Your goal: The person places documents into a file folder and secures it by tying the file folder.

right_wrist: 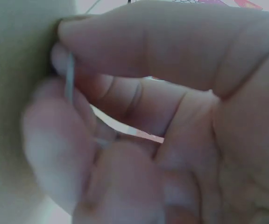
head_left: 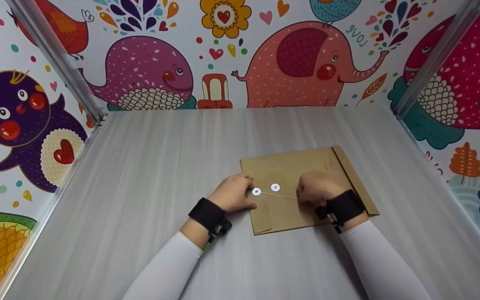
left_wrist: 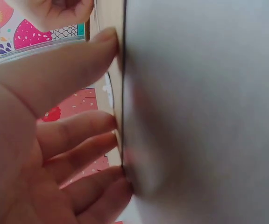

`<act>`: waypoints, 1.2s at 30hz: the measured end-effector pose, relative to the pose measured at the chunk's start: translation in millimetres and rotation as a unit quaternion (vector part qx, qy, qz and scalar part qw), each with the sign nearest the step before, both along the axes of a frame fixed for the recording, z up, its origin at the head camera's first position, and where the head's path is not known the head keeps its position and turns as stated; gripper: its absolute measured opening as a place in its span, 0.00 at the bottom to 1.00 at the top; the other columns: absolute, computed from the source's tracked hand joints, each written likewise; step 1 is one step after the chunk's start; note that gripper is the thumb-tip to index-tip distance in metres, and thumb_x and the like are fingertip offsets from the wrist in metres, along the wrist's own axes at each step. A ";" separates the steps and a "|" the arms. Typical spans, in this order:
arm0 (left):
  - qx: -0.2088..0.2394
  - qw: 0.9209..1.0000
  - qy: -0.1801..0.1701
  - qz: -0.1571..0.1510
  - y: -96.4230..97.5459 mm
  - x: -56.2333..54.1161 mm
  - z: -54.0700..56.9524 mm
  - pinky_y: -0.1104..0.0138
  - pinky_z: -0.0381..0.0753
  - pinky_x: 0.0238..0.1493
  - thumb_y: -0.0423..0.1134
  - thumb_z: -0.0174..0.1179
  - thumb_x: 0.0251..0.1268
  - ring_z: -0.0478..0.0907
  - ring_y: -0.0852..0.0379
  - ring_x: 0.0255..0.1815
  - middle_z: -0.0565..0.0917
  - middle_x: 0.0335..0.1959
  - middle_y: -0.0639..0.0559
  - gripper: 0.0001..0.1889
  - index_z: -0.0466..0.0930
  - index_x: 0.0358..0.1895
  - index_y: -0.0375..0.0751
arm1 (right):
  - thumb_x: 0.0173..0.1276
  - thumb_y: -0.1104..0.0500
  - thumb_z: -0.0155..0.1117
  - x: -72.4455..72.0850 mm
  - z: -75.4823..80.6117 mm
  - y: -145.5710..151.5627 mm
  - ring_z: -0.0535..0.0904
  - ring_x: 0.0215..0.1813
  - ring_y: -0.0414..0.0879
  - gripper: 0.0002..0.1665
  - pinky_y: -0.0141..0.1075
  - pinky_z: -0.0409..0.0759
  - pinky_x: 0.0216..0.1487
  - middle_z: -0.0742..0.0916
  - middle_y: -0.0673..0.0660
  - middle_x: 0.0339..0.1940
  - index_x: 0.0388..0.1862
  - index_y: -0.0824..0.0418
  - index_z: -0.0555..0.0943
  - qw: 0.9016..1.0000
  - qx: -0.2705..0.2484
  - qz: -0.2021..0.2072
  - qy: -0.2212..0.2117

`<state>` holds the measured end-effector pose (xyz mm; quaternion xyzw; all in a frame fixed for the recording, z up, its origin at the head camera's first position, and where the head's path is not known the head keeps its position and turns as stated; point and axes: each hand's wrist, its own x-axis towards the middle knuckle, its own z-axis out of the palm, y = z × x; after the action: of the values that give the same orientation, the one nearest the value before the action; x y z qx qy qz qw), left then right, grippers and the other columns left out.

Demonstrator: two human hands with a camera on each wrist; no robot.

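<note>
A brown paper envelope lies flat on the table, with two white round button closures near its left end. From the left button a thin string runs taut to my right hand, which is held low over the envelope. The right wrist view shows the string pinched among my curled fingers. My left hand presses the envelope's left edge. Seen from the left wrist, the thumb and fingers are spread apart with their tips against that edge.
The pale wood-grain table extends around the envelope. Printed panels with cartoon animals stand along the back and both sides, with metal posts at the back corners. A folded flap runs along the envelope's right end.
</note>
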<state>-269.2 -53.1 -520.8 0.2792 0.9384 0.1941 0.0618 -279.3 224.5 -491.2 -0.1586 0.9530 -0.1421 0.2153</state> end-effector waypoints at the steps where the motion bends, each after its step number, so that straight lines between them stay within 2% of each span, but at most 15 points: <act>1: 0.000 1.000 0.001 0.000 0.0 -0.1 -0.1 0.55 0.77 0.73 0.48 0.81 0.56 0.80 0.43 0.69 0.83 0.67 0.42 0.27 0.89 0.56 0.37 | 0.57 0.69 0.64 -1.0 -0.4 0.4 0.69 0.15 0.40 0.14 0.30 0.67 0.17 0.75 0.46 0.11 0.14 0.57 0.79 1.000 -0.005 -0.007 -0.014; 7: 0.001 1.000 0.005 -0.001 0.7 0.2 -1.0 0.55 0.78 0.73 0.48 0.82 0.55 0.81 0.42 0.68 0.84 0.66 0.42 0.27 0.89 0.55 0.37 | 0.57 0.70 0.62 -9.3 -3.3 5.4 0.66 0.14 0.38 0.15 0.28 0.63 0.16 0.74 0.47 0.10 0.12 0.59 0.78 0.992 -0.059 -0.044 -0.101; 9: -0.001 1.000 0.008 -0.003 0.4 0.6 -1.6 0.55 0.78 0.72 0.48 0.82 0.55 0.81 0.43 0.68 0.84 0.66 0.42 0.27 0.89 0.55 0.36 | 0.57 0.69 0.61 -12.3 -5.0 6.0 0.65 0.13 0.38 0.16 0.29 0.63 0.16 0.74 0.47 0.09 0.11 0.58 0.76 0.989 -0.073 -0.058 -0.114; 13: 0.001 1.000 0.011 -0.005 -0.3 1.2 -1.9 0.54 0.78 0.72 0.48 0.82 0.56 0.81 0.42 0.68 0.84 0.66 0.42 0.27 0.89 0.55 0.36 | 0.56 0.68 0.61 -17.8 -6.7 4.7 0.67 0.13 0.39 0.17 0.30 0.65 0.15 0.73 0.47 0.09 0.10 0.58 0.75 0.989 -0.079 -0.077 -0.102; 18: 0.000 1.000 0.019 -0.005 -0.1 0.6 -2.0 0.56 0.80 0.70 0.48 0.82 0.55 0.83 0.44 0.65 0.84 0.63 0.45 0.26 0.90 0.53 0.36 | 0.56 0.65 0.61 -25.4 -6.9 -1.5 0.68 0.13 0.40 0.16 0.31 0.67 0.16 0.74 0.47 0.10 0.11 0.57 0.74 0.995 -0.036 -0.083 -0.053; 22: 0.006 1.000 0.019 -0.009 1.7 0.0 -2.3 0.56 0.79 0.70 0.48 0.82 0.54 0.82 0.45 0.65 0.84 0.62 0.45 0.27 0.90 0.54 0.36 | 0.56 0.63 0.62 -30.5 -7.0 -4.6 0.71 0.17 0.44 0.13 0.33 0.68 0.20 0.76 0.50 0.14 0.13 0.56 0.74 0.996 0.009 -0.084 0.008; 27: 0.007 1.000 0.016 -0.007 1.9 0.5 -1.9 0.57 0.79 0.70 0.48 0.83 0.53 0.83 0.46 0.64 0.85 0.61 0.46 0.27 0.90 0.53 0.37 | 0.57 0.63 0.61 -36.9 -9.2 -5.1 0.76 0.26 0.51 0.10 0.38 0.72 0.29 0.80 0.56 0.23 0.17 0.58 0.75 0.991 0.036 -0.095 0.082; 33: 0.015 1.000 0.008 -0.006 -1.9 -0.1 -2.0 0.57 0.77 0.72 0.47 0.83 0.54 0.82 0.45 0.67 0.84 0.64 0.45 0.27 0.89 0.55 0.37 | 0.63 0.66 0.55 -45.7 -15.2 -16.4 0.74 0.31 0.54 0.10 0.48 0.80 0.37 0.82 0.62 0.30 0.21 0.61 0.74 0.985 0.037 -0.101 0.136; 36: 0.019 1.000 0.007 -0.009 -2.9 -1.4 -3.6 0.57 0.77 0.72 0.46 0.83 0.53 0.81 0.45 0.67 0.84 0.64 0.45 0.27 0.89 0.55 0.37 | 0.66 0.67 0.53 -50.6 -18.3 -25.5 0.79 0.34 0.57 0.11 0.53 0.84 0.41 0.87 0.66 0.35 0.25 0.66 0.79 0.981 0.047 -0.090 0.166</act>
<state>-270.6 -55.9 -524.4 0.2902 0.9324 0.2093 0.0516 -330.0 199.1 -509.5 -0.0833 0.9915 -0.0877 0.0480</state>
